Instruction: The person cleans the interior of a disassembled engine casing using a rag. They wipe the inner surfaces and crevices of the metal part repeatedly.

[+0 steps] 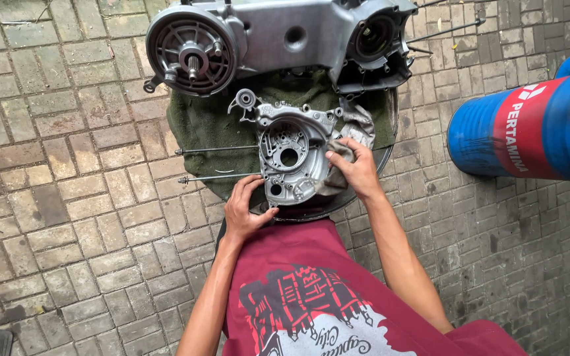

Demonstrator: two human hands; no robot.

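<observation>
resting on a green towel (199, 125) over a dark pan (371, 173), the engine cover (289, 155) is steadied by the left hand (245, 211) while a grey rag (351, 142) is pressed by the right hand (357, 170); it could be tipped if pushed unevenly.

Two engine casings (278, 39) (290, 155); two rods (218, 177); one rag (354, 132); one barrel (529, 128).

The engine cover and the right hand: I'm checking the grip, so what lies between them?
In the head view, a grey rag lies under the right hand, pressed against the engine cover.
</observation>
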